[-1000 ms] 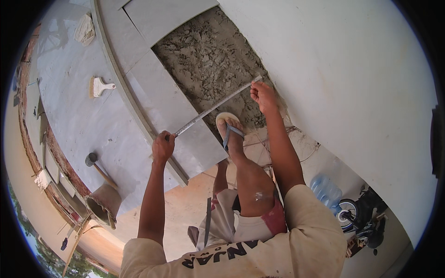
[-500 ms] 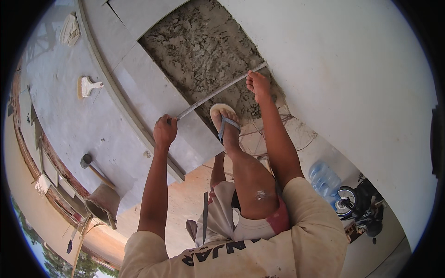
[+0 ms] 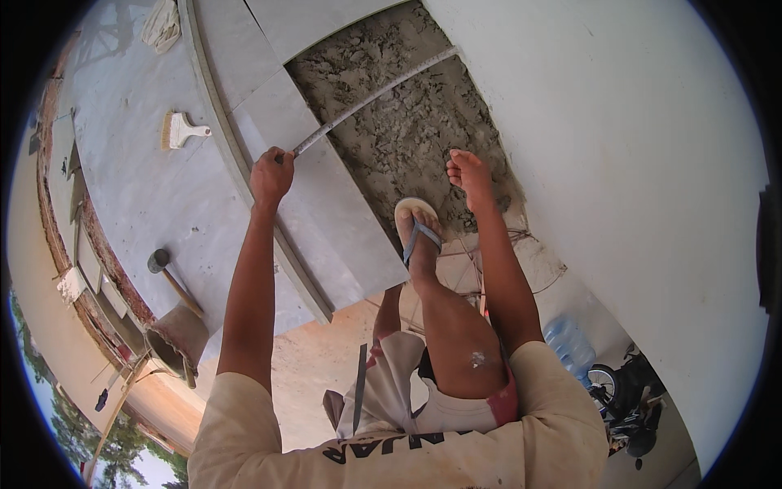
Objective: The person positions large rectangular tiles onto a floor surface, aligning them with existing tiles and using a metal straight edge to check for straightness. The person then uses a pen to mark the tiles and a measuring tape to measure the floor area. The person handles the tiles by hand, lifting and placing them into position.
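Note:
My left hand [image 3: 272, 175] is closed around the near end of a tape measure [image 3: 366, 99], above the grey floor tiles [image 3: 326, 212]. From there the pale strip runs, slightly bowed, across a rectangle of rough wet mortar [image 3: 358, 57] to the foot of the white wall [image 3: 619, 147]. My right hand [image 3: 470, 179] hovers over the mortar's right side, below the strip and apart from it. Its fingers are curled in and nothing shows in them. One foot in a flip-flop [image 3: 420, 236] is at the mortar's near edge.
A long straight bar [image 3: 213, 106] lies on the tiles at left. Beyond it are a wide brush [image 3: 186, 130], a cloth [image 3: 161, 26], a mallet [image 3: 159, 261] and a tipped bucket [image 3: 181, 338]. Near the wall stand a blue water jug [image 3: 570, 346] and a motorcycle [image 3: 635, 399].
My right hand has let go of the strip and moved down toward me. My left hand has shifted up and left with the tape measure, and the strip now bows. The view has moved too.

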Demonstrator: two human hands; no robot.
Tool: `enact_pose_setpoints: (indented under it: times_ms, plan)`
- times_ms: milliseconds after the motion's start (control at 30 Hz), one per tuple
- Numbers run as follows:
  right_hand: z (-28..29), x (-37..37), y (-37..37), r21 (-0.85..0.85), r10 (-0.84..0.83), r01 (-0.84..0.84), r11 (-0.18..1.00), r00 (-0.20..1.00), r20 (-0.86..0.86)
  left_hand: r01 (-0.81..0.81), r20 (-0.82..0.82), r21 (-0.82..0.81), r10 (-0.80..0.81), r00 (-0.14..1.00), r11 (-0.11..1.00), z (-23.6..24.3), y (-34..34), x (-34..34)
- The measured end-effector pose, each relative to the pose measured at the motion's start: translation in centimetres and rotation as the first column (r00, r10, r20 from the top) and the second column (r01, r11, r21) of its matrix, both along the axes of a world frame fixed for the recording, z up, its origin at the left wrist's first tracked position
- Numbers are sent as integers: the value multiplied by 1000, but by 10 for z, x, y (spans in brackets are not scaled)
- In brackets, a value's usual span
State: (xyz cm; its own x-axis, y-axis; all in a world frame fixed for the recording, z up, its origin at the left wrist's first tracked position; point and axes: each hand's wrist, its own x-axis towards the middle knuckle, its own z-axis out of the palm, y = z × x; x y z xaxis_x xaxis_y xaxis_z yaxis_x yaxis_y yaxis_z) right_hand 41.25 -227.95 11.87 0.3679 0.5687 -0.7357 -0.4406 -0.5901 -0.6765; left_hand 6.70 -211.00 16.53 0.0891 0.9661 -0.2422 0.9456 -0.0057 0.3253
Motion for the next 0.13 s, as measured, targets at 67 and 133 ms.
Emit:
enact_pose_setpoints:
  times_ms: [67,133]
  plan:
    - [3,-4,-4,-23,23,-23,999,999,-27,10,-23,45,-9,1000,999,-2,26,-5]
    - [4,-7,-8,-92,30,-32,995,999,-32,19,-43,38,-17,999,999,-1,51,1]
